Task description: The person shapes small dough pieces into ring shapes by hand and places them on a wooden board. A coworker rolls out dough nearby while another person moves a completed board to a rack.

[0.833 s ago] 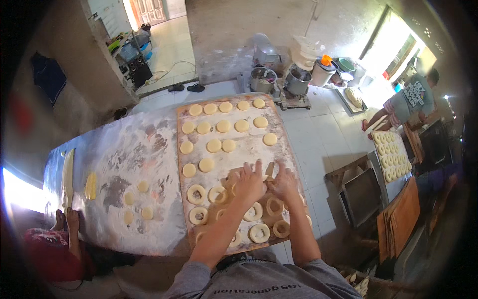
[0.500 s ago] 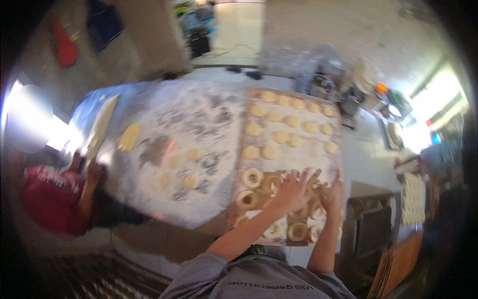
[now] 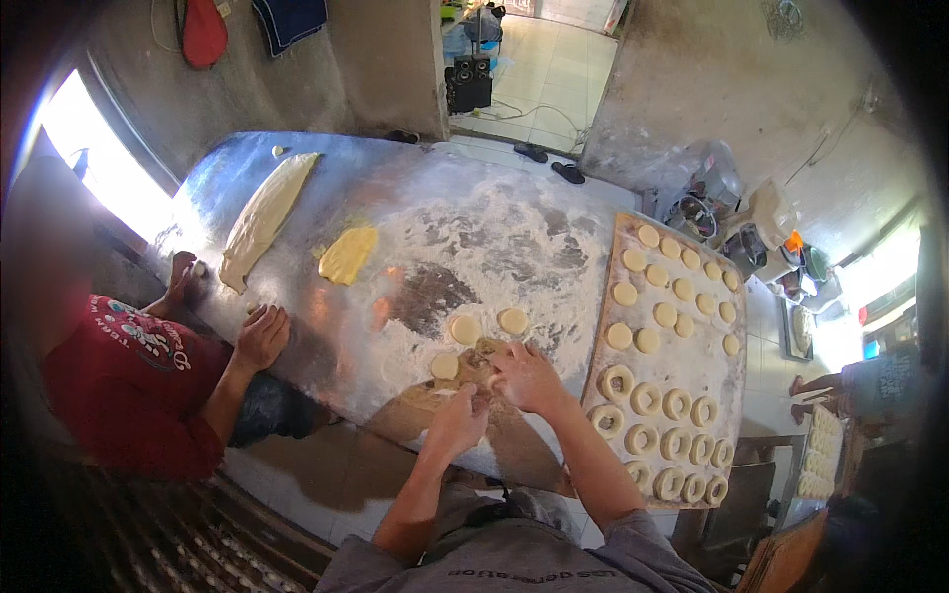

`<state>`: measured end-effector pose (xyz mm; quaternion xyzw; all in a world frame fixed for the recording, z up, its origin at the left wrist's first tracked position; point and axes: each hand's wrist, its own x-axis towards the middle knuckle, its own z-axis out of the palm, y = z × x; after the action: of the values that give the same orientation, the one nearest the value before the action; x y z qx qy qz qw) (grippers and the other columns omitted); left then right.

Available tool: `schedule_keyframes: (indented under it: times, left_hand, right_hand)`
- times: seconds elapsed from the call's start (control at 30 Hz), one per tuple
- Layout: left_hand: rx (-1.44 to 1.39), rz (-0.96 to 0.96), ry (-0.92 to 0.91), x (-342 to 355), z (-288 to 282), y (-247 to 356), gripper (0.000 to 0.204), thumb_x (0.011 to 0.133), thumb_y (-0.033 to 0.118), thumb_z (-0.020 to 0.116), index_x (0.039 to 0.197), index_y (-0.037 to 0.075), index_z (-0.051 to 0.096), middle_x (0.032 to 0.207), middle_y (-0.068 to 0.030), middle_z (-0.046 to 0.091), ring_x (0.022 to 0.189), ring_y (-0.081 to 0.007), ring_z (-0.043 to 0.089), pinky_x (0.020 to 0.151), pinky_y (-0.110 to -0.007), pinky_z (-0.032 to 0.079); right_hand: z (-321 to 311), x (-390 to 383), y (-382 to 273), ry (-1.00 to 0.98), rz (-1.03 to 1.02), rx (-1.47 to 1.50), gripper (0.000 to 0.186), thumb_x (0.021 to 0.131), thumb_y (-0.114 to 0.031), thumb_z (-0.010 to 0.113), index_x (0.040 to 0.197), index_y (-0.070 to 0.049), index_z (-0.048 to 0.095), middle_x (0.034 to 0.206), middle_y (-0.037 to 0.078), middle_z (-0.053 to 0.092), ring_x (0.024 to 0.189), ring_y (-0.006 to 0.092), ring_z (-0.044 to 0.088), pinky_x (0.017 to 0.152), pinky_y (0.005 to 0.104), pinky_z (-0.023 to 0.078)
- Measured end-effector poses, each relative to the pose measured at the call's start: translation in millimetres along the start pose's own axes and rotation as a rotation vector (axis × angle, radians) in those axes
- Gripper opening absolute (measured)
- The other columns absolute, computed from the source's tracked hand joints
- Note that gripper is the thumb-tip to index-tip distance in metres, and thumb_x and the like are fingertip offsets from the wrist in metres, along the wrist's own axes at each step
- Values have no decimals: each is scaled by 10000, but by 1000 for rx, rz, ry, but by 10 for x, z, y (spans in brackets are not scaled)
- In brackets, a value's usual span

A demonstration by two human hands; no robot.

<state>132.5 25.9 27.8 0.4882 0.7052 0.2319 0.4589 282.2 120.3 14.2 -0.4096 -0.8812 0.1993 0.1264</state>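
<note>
Both my hands are over the floured part of the metal table, close together. My left hand [image 3: 459,423] is closed, its fingertips pinched near the table edge. Just right of it, my right hand [image 3: 529,380] curls with its fingers bent downward. What lies in the fingers of either hand is too small and hidden to make out. Flat dough rounds [image 3: 465,329] lie just beyond and left of my hands. On my right, a floured wooden board [image 3: 682,368] carries several plain dough rounds [image 3: 624,294] at its far part and rows of dough rings [image 3: 646,398] at its near part.
At left, a person in a red shirt [image 3: 138,385] has both hands at the table [image 3: 326,188]. A long dough strip [image 3: 267,212] and a yellow slab [image 3: 348,255] lie there. Buckets [image 3: 743,247] stand beyond the board. A tray of pale pieces [image 3: 820,450] is far right.
My hands have left the dough rings on the board and moved left, over the floured table. The view has turned left. The co-worker's hands now rest apart on the table.
</note>
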Motion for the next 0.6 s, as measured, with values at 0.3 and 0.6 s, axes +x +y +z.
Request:
schedule_keyframes:
  times: [0.3, 0.6]
  left_hand:
    - [-366, 311, 96, 7, -224, 188, 242, 891, 165, 669, 1031, -26, 621, 861, -167, 680, 784, -239, 688, 693, -329, 541]
    - [-105, 490, 99, 124, -364, 225, 348, 803, 22, 691, 1129, -17, 576, 960, -150, 654, 878, -274, 648, 764, -364, 516]
  right_hand:
    - [-467, -204, -257, -30, 368, 1014, 298, 840, -33, 658, 1038, -90, 444, 936, 49, 554, 930, 140, 593, 786, 331, 497]
    - [-126, 82, -461, 611, 250, 35, 474, 802, -162, 690, 1215, -71, 478, 989, 150, 550, 872, 358, 572, 823, 377, 493]
